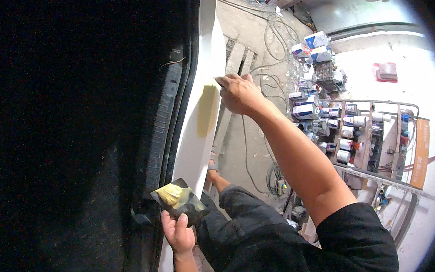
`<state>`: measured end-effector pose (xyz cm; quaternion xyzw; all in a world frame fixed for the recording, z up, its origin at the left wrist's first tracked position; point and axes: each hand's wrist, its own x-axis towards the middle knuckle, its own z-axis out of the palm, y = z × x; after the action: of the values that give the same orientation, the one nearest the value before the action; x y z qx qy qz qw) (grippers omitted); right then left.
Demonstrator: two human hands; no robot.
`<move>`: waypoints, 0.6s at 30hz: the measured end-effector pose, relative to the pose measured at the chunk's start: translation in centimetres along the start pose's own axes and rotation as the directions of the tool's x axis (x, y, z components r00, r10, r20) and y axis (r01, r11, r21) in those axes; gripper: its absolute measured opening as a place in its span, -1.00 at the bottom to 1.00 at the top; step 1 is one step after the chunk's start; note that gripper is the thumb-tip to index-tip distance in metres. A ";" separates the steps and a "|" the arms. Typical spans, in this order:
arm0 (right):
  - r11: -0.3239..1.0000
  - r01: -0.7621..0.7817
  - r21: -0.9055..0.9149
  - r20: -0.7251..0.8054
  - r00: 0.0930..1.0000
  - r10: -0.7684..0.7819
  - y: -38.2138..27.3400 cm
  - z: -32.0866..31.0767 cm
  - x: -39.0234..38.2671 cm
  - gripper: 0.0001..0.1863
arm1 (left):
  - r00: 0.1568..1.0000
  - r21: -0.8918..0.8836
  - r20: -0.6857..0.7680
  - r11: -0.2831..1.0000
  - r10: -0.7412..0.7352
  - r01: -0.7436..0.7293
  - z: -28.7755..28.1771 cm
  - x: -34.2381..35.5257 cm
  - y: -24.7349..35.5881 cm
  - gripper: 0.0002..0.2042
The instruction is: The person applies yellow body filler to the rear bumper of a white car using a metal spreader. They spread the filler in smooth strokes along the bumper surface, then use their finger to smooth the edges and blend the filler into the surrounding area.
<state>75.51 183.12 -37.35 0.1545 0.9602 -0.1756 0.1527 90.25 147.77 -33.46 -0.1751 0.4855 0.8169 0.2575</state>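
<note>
A white curved panel (184,156), apparently a vehicle body edge, runs beside a dark opening with a black seal. It bears a pale yellow patch of filler (205,108). My right hand (237,93) grips a thin spreader (218,82) at the patch's upper end, with fingers closed. Near the lower part of the panel, my left hand (177,229) holds a dark square palette (191,212) with a mound of yellow putty (171,194) on it, thumb at its lower edge.
Hoses and cables (271,38) lie on the concrete floor. At right stand many cans (351,121), cartons and a crate (324,73) beside a metal rack (399,185). My legs and sandalled foot (214,167) show below, beside planks (234,56).
</note>
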 end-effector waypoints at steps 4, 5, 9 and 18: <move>0.997 -0.058 -0.042 0.035 0.998 0.060 -0.8 0.4 1.5 -0.55 | 1.000 -0.017 0.021 1.000 0.011 -0.011 -1.7 0.4 -0.1 -0.46; 0.997 -0.045 -0.062 0.028 0.999 0.047 -1.0 0.5 1.8 -0.54 | 1.000 -0.016 0.024 1.000 0.005 -0.004 -2.1 0.7 -0.1 -0.46; 0.996 -0.012 -0.089 0.003 1.000 0.012 -1.5 1.1 2.8 -0.53 | 1.000 0.005 0.029 1.000 0.011 -0.011 -3.4 1.1 -0.1 -0.48; 0.999 -0.019 -0.032 0.055 0.998 0.021 -3.8 0.1 1.7 -0.51 | 0.998 0.037 0.056 0.999 0.020 -0.022 -4.7 0.8 0.0 -0.46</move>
<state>72.66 180.06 -36.93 0.1569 0.9566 -0.1632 0.1836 89.74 143.85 -36.09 -0.1421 0.4951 0.8150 0.2654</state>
